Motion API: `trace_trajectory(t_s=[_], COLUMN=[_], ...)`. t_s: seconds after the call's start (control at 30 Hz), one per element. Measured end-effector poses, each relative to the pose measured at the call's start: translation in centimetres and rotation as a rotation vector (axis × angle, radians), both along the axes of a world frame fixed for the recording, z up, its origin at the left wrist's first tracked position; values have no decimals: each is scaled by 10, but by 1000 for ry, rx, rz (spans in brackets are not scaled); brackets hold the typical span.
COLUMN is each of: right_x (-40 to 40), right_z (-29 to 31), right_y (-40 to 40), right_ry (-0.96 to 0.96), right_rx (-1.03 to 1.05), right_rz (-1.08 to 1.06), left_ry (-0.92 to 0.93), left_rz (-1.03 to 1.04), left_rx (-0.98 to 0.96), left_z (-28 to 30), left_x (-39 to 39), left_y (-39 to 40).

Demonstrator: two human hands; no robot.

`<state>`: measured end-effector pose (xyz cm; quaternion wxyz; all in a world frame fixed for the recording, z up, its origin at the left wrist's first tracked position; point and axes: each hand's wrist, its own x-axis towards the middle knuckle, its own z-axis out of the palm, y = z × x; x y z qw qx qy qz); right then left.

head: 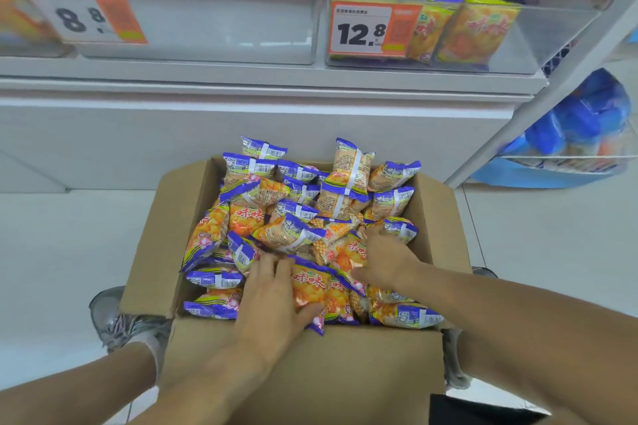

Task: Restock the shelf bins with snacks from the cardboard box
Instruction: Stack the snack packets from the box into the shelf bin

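An open cardboard box (345, 369) stands on the floor below me, heaped with several orange-and-purple snack packets (293, 235). My left hand (272, 300) grips one packet (310, 286) at the box's near edge, thumb under it and fingers over its left side. My right hand (386, 259) lies among the packets on the right side of the box, its fingers buried between them. Above, a clear shelf bin (538, 41) with a 12.8 price tag (366, 31) holds the same packets. The clear bin (221, 21) to its left looks empty.
An 8.8 price tag (86, 15) hangs at the upper left beside blurred orange goods. A white shelf ledge (262, 79) runs across above the box. A wire basket with blue packages (583, 134) sits at the right. My grey shoe (121, 321) is left of the box.
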<state>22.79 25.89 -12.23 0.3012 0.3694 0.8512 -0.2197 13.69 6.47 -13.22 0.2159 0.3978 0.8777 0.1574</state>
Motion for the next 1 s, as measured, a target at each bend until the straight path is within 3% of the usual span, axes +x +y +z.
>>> trace_trajectory(t_s=[0.13, 0.27, 0.33, 0.5, 0.57, 0.63, 0.77, 0.93, 1.0], right_x=[-4, 1, 5, 4, 1, -4, -12, -14, -14], right_z=[3, 8, 13, 39, 56, 79, 137, 200, 218], right_y=[0, 2, 4, 20, 30, 42, 61, 75, 82], right_ry=[-34, -13, 16, 33, 73, 126, 339, 599, 666], right_rx=[84, 53, 36, 8, 17, 11, -91, -214, -259], right_rz=[93, 103, 83, 46, 45, 46, -19, -129, -155], left_ry=[104, 70, -35, -378, -597, -851, -1167, -1385, -1359], left_rz=[-52, -39, -3, 153, 259, 397, 493, 554, 572], left_rx=[-271, -346, -340, -193, -65, 45, 201, 493, 585], left_z=[15, 18, 22, 48, 61, 74, 96, 123, 130], left_x=[1, -1, -1, -8, -13, -19, -21, -27, -34], left_y=[10, 16, 20, 32, 35, 40, 50, 67, 73])
